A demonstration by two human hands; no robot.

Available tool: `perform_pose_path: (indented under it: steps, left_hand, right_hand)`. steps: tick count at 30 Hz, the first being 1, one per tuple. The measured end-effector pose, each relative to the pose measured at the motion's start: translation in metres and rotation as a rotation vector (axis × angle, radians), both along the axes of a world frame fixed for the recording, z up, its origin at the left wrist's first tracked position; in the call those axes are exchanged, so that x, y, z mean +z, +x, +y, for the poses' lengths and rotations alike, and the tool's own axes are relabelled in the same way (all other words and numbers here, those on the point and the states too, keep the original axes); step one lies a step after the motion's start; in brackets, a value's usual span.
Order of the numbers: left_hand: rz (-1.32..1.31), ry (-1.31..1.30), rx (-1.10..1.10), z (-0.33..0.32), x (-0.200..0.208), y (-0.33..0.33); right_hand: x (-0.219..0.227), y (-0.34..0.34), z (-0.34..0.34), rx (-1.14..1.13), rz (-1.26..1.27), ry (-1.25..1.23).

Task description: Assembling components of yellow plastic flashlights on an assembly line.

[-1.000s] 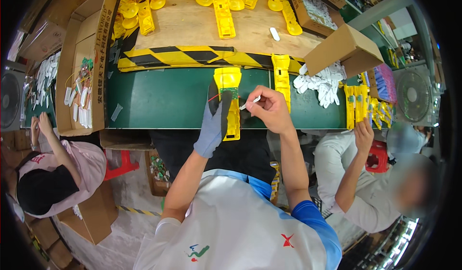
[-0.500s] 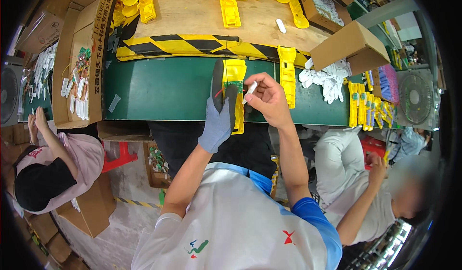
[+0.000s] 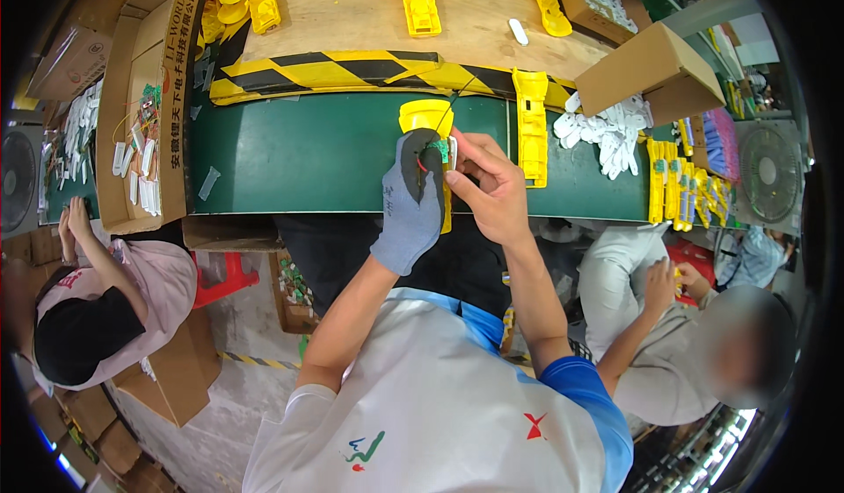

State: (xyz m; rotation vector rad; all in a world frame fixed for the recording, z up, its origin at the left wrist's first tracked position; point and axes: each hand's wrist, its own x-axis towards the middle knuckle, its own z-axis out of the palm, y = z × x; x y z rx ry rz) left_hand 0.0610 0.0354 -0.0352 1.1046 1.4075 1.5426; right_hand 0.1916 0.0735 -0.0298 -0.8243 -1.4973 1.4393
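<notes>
Yellow shell gripped in the glove, bare fingers at its right edge

We find the yellow shell (image 3: 425,117), our landmark, over the near edge of the green table (image 3: 299,159). The gloved left hand (image 3: 411,194) is closed around it from the left, probably to steady it and leave its right side free. The bare right hand (image 3: 499,192) works close against that side, its fingers touching a white piece (image 3: 453,150); pinched or merely pressed, we cannot tell. A green circuit board (image 3: 441,150) shows by the shell, a red wire (image 3: 421,166) beside it.

Right of the shell, a second shell (image 3: 531,133) lies lengthwise, presumably kept within reach. Farther right, white parts (image 3: 607,134) are heaped beneath a tilted cardboard box (image 3: 646,71), perhaps tipped for easy picking. Beyond the shell, striped tape (image 3: 299,77) edges a wooden board (image 3: 352,18) bearing more shells (image 3: 418,1).
</notes>
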Motion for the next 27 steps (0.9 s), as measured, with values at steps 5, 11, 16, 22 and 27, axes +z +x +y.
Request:
perform_pose_path:
  steps: [5, 11, 16, 22, 27]
  left_hand:
    - [0.073, 0.009, -0.003, 0.002, 0.006, 0.002]
    - [0.064, 0.046, 0.001, -0.002, 0.002, 0.002]
    - [0.087, 0.064, 0.012, -0.005, -0.002, 0.002]
    - [0.013, 0.085, -0.007, -0.003, -0.005, 0.002]
    - [0.036, 0.082, -0.033, 0.001, -0.005, 0.004]
  right_hand:
    - [0.002, -0.004, -0.007, -0.033, -0.021, -0.001]
    - [-0.001, -0.006, -0.013, -0.077, -0.004, 0.049]
    - [-0.008, -0.007, -0.016, -0.087, 0.035, -0.009]
    - [0.0, -0.006, -0.012, -0.081, 0.079, -0.021]
    - [0.01, 0.001, -0.011, -0.129, -0.177, 0.219]
